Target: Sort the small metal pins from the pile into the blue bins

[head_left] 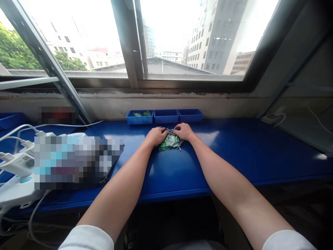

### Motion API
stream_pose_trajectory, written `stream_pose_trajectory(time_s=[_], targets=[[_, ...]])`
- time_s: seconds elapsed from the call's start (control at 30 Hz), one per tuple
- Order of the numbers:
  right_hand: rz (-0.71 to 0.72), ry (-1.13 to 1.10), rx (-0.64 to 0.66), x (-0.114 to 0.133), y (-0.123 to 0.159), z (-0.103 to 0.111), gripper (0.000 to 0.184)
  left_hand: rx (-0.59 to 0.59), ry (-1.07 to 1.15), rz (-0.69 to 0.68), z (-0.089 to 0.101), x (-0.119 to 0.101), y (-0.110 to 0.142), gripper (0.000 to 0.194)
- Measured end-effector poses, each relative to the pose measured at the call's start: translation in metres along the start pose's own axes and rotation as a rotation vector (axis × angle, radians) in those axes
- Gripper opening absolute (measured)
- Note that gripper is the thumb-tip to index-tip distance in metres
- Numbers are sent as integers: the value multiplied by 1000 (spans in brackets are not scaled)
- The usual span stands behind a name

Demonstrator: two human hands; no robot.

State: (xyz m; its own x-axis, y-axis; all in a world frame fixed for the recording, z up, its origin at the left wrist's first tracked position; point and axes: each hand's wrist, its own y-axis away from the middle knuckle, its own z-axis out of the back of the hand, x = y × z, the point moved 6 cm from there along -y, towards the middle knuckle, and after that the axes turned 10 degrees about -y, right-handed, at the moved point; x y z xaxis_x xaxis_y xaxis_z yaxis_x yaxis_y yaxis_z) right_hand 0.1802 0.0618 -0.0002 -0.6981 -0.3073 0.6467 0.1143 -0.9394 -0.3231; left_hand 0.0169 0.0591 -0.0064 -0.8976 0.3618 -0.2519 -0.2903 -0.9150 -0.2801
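One head-worn view, near side of blue table [171,173], looking forward and down, fairly close, window [133,45] beyond

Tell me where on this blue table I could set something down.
The biggest bare patch of table lies right of the right forearm. A smaller one sits between both forearms, bordered by the pile and the table's front edge. It's crowded on the left, with chargers and a power strip, and behind the pile, with blue bins.

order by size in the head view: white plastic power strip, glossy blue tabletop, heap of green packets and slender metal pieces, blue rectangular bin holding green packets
1. Tabletop
2. Power strip (partly hidden, nearer the camera)
3. Heap and bin: too alike to rank
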Motion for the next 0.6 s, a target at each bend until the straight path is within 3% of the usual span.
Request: stream_pose_trajectory(time_s=[0.37, 0.6], targets=[[15, -128, -41, 1, 3, 6, 11, -14, 27, -4, 0, 1, 0, 40], [20, -132, -68, 3, 4, 9, 12, -24, 38, 20, 0, 1, 0, 40]])
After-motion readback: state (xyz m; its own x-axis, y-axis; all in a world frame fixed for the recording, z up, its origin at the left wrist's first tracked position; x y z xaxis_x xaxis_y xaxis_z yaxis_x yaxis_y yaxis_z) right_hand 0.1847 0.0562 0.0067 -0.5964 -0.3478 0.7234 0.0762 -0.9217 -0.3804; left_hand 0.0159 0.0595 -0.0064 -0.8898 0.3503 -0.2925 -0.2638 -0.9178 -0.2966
